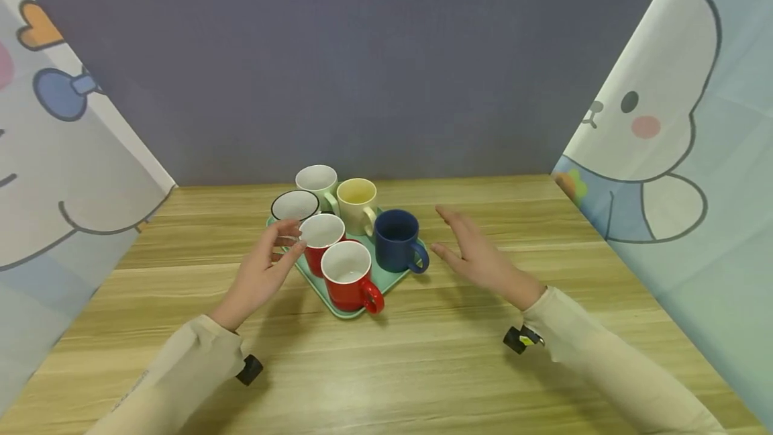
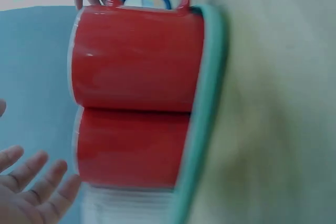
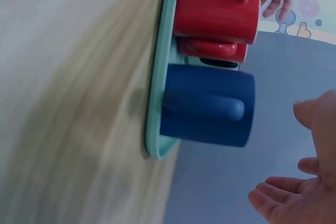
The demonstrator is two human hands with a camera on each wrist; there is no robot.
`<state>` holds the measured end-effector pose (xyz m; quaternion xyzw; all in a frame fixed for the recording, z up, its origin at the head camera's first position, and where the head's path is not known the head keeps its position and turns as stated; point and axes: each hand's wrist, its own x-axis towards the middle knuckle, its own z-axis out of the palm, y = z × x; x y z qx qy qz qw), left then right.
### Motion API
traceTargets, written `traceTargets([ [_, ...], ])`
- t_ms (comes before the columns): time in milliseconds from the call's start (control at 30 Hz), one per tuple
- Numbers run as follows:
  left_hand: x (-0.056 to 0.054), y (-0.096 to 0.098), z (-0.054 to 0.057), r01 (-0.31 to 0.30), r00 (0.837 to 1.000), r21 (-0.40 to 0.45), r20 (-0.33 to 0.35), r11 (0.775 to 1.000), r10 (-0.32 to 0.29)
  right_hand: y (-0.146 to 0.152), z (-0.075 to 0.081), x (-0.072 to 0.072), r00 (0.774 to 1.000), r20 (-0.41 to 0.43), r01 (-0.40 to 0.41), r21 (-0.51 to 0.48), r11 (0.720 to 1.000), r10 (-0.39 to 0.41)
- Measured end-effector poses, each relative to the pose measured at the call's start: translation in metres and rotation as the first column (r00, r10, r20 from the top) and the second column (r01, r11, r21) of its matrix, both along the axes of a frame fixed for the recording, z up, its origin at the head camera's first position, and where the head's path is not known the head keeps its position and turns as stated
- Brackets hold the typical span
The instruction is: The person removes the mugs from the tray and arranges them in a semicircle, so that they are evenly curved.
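Note:
A green tray bears several mugs. Toward its front is a red mug with its handle pointing front right; another red mug stands against it. On the tray's right side is a dark blue mug. A yellow mug, a pale green mug and a white mug with a black rim stand behind. My left hand, fingers spread and relaxed, hovers beside the rear red mug, seemingly holding nothing. My right hand hangs to the right of the blue mug, fingers extended, holding nothing.
The tray lies on a wood-grain table. A grey panel rises behind it. Cartoon-printed cloths flank the table, one on the left and one on the right. Dark wrist devices sit below both sleeves.

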<state>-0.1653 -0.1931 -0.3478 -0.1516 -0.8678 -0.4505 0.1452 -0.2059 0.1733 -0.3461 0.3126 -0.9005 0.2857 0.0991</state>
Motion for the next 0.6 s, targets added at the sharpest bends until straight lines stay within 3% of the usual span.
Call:
traceTargets([
  [133,0.007,-0.013,-0.011,-0.064,0.994,0.066,0.090,0.996,0.057,-0.006,-0.007,0.002,0.999,0.021,-0.022,-0.060,0.998,0.024],
  [267,0.012,-0.021,-0.023,-0.089,0.963,0.143,0.266,0.986,0.048,-0.010,-0.013,0.002,0.999,0.023,-0.035,-0.064,0.997,0.037],
  [433,0.009,-0.023,-0.040,-0.136,0.881,0.283,0.473,0.949,-0.015,-0.012,-0.018,0.002,0.997,0.065,-0.029,-0.064,0.998,0.034],
  [600,-0.002,-0.024,-0.050,-0.079,0.783,0.330,0.605,0.941,-0.147,-0.012,-0.025,0.000,0.995,0.082,-0.048,-0.092,0.995,0.056],
])
